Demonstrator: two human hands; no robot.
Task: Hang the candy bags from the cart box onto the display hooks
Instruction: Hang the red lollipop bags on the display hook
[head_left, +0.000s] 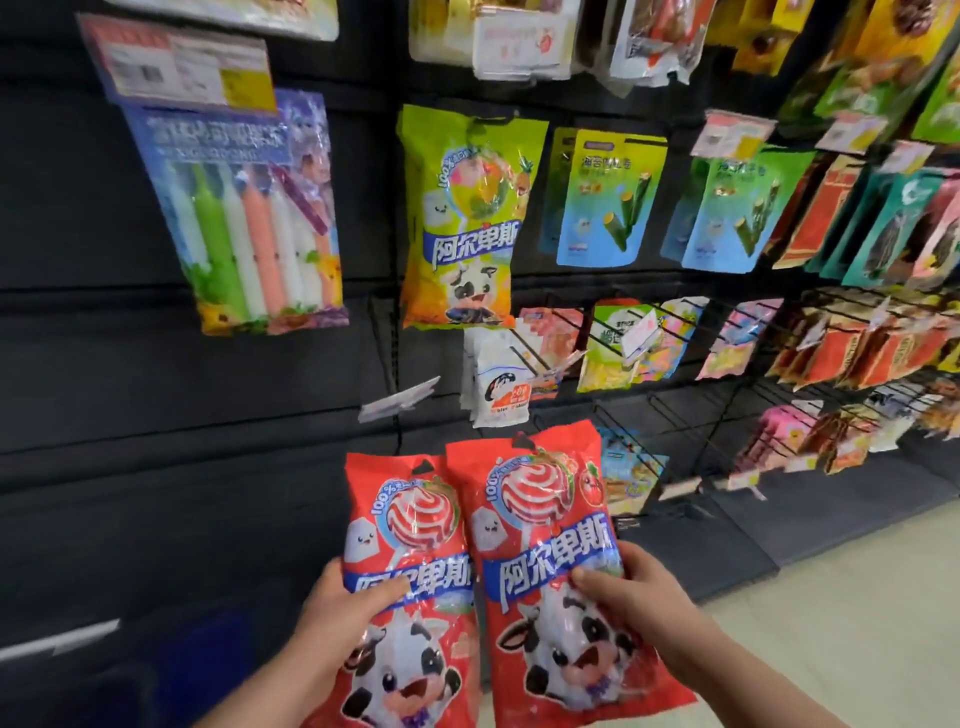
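The left hand (345, 597) and right hand (631, 590) each grasp a red lollipop bag (410, 566) (550, 545) low down, keeping the punched hang holes (423, 466) free near the empty display hook (397, 400).

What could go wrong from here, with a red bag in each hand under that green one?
Both hands are full: the left hand and right hand each grip a red candy bag low down, so the hang holes may be hard to steer. Neither hand is free to steady a hook. The green bag may get knocked.
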